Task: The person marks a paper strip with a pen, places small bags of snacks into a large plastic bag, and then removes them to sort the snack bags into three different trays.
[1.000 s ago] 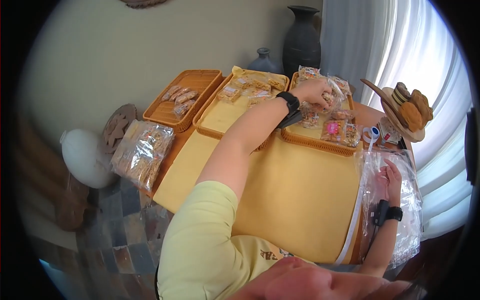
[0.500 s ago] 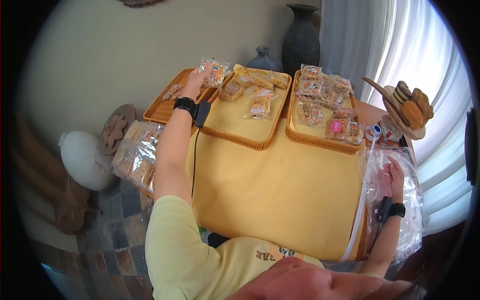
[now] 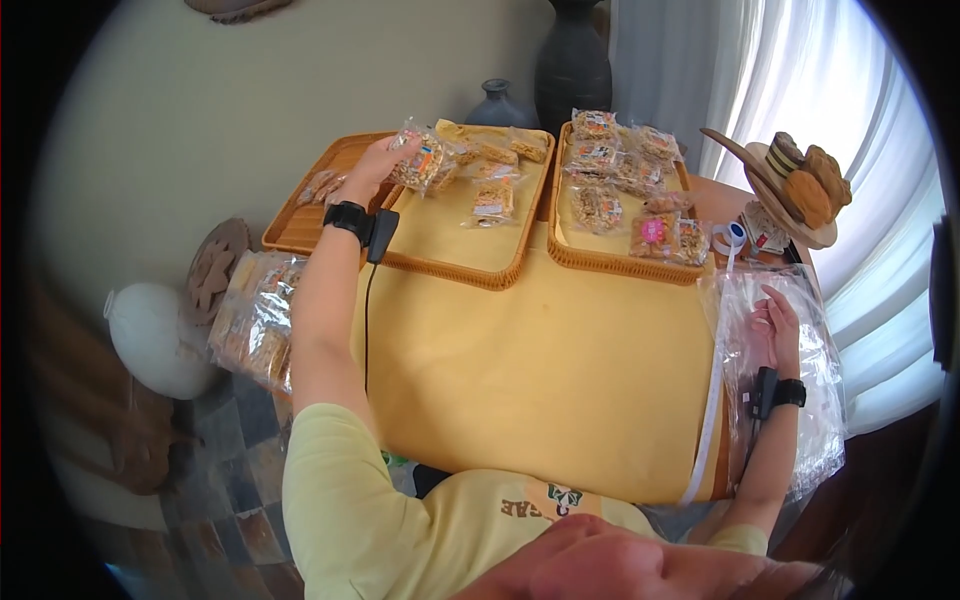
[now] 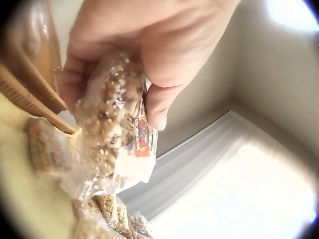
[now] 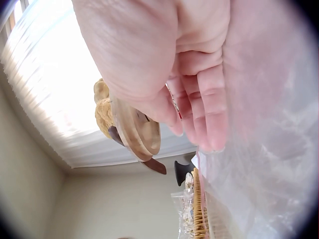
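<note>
Gripping hand: left hand [image 3: 372, 168], upper left of centre in the head view; fingers curled round one side of a packet, thumb on the other, with only the packet's thickness between them.
Held packet: a clear-wrapped nut-and-seed packet [image 3: 424, 164] with a printed label, overlapping the left edge of the middle tray in the head view; in the left wrist view it fills the centre, tilted. Whether its wrapper touches the packets behind it, I cannot tell.
Resting hand: right hand [image 3: 778, 325], right of the frame, lying on clear plastic bags [image 3: 815, 420]; fingers loosely bent, slightly parted from the thumb, holding nothing.
Middle tray: wicker tray [image 3: 440, 262], upper centre, lined in yellow; wrapped packets lie toward its far end, one labelled packet [image 3: 493, 198] nearer the middle.
Left tray: brown wicker tray [image 3: 352, 150], upper left; small wrapped pieces [image 3: 320, 187] inside, partly behind the wrist.
Right tray: wicker tray [image 3: 615, 263], upper right of centre; many packets, one with a pink label [image 3: 654, 232] at the near edge.
Large bag: shiny filled bag [image 3: 258, 322], left of the frame, partly behind the forearm.
White strip: long strip [image 3: 706, 400] down the right side of the yellow mat [image 3: 540, 380].
</note>
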A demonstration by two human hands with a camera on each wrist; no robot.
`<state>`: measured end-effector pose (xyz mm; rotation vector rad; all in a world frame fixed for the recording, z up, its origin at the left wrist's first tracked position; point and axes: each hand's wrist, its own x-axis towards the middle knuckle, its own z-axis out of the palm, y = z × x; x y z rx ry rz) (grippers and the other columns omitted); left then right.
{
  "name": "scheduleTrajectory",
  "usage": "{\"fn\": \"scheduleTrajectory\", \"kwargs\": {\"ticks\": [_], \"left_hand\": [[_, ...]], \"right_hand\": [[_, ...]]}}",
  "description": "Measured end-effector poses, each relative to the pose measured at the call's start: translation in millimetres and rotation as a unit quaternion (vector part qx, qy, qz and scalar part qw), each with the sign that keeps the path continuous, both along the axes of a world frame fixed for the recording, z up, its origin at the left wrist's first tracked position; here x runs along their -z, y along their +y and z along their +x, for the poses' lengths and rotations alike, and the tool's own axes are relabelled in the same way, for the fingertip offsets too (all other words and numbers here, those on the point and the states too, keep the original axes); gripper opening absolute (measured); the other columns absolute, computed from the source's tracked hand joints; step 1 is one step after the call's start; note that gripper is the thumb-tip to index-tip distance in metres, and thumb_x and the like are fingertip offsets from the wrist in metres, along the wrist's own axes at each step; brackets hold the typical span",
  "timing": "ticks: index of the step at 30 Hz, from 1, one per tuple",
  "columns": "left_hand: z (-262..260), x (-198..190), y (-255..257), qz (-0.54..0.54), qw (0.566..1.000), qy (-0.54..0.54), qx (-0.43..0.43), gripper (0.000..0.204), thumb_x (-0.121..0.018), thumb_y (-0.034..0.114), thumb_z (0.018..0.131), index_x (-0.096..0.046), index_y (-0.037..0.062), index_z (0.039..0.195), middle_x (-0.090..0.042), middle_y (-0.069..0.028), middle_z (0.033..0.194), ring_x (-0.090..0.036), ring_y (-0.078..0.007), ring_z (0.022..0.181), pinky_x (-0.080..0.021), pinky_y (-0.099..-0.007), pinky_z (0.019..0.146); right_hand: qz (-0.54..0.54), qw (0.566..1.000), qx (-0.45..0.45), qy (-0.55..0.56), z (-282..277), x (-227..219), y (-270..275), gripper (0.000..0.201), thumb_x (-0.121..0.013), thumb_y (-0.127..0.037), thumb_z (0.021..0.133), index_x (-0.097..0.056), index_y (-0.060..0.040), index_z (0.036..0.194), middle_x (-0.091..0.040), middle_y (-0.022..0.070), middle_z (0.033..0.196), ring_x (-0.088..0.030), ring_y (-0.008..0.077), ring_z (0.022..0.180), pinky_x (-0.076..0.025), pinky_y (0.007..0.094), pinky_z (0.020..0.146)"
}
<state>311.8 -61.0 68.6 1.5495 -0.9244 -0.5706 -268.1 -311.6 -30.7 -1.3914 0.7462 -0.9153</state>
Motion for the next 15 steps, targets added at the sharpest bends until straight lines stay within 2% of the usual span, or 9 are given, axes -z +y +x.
{"fn": "scheduleTrajectory", "kwargs": {"ticks": [4, 6, 10, 12, 13, 14, 15], "left_hand": [[-19.0, -7.6, -17.9, 0.014, 1.000, 0.009, 0.020, 0.039, -0.063, 0.027, 0.078, -0.055, -0.0006, 0.103, -0.059, -0.0029, 0.090, -0.055, -0.0084, 0.079, -0.045, -0.0224, 0.068], [-30.7, -10.1, -30.9, -0.012, 0.996, 0.011, 0.084, 0.036, -0.062, 0.028, 0.078, -0.055, 0.0008, 0.101, -0.059, -0.0018, 0.088, -0.055, -0.0078, 0.077, -0.044, -0.0217, 0.067], [-63.2, -13.6, -60.8, 0.001, 0.995, 0.009, 0.099, 0.034, -0.062, 0.027, 0.079, -0.055, 0.0013, 0.100, -0.059, -0.0010, 0.086, -0.054, -0.0070, 0.073, -0.043, -0.0204, 0.064], [-82.6, -13.7, -77.0, 0.017, 0.985, -0.028, 0.167, 0.032, -0.062, 0.026, 0.079, -0.056, 0.0030, 0.100, -0.058, -0.0007, 0.086, -0.053, -0.0069, 0.072, -0.042, -0.0191, 0.064], [-77.6, -4.7, -94.8, 0.064, 0.981, -0.037, 0.182, 0.034, -0.059, 0.024, 0.081, -0.053, 0.0005, 0.105, -0.057, -0.0029, 0.096, -0.052, -0.0075, 0.084, -0.043, -0.0220, 0.073], [-91.0, -6.7, -101.9, 0.063, 0.979, -0.037, 0.188, 0.034, -0.059, 0.024, 0.081, -0.053, 0.0005, 0.105, -0.057, -0.0029, 0.096, -0.052, -0.0075, 0.084, -0.043, -0.0220, 0.073], [-112.2, -11.7, -109.3, 0.065, 0.969, -0.098, 0.219, 0.037, -0.060, 0.027, 0.080, -0.053, 0.0010, 0.105, -0.057, -0.0034, 0.096, -0.051, -0.0084, 0.087, -0.042, -0.0234, 0.075]], "right_hand": [[0.005, 1.000, -0.006, -0.015, 0.1, 0.4, -0.7, 0.028, -0.042, -0.012, 0.089, -0.047, -0.0014, 0.114, -0.055, 0.0048, 0.083, -0.055, 0.0076, 0.069, -0.049, 0.0178, 0.057], [-0.001, 1.000, -0.015, -0.011, -0.4, 1.1, -0.7, 0.028, -0.043, -0.012, 0.089, -0.047, -0.0013, 0.114, -0.055, 0.0052, 0.083, -0.055, 0.0079, 0.069, -0.049, 0.0184, 0.057], [-0.005, 1.000, -0.010, -0.011, 0.0, 1.5, -0.7, 0.027, -0.045, -0.014, 0.088, -0.049, -0.0013, 0.112, -0.055, 0.0053, 0.083, -0.056, 0.0090, 0.069, -0.050, 0.0196, 0.057], [-0.001, 1.000, -0.008, -0.018, 0.7, 0.4, 0.2, 0.027, -0.045, -0.014, 0.088, -0.050, -0.0013, 0.111, -0.055, 0.0053, 0.083, -0.057, 0.0093, 0.070, -0.050, 0.0201, 0.058], [-0.004, 1.000, -0.008, -0.013, 0.5, 1.1, -0.3, 0.027, -0.045, -0.014, 0.088, -0.050, -0.0014, 0.111, -0.055, 0.0054, 0.083, -0.057, 0.0093, 0.070, -0.050, 0.0202, 0.058], [-0.007, 1.000, -0.008, -0.008, 0.0, 1.0, -0.2, 0.027, -0.045, -0.014, 0.088, -0.050, -0.0015, 0.111, -0.055, 0.0056, 0.084, -0.057, 0.0092, 0.070, -0.050, 0.0203, 0.059], [-0.004, 1.000, -0.009, -0.012, 0.5, -0.3, 1.2, 0.026, -0.044, -0.013, 0.088, -0.050, -0.0017, 0.111, -0.056, 0.0056, 0.084, -0.056, 0.0089, 0.070, -0.050, 0.0203, 0.059]]}}
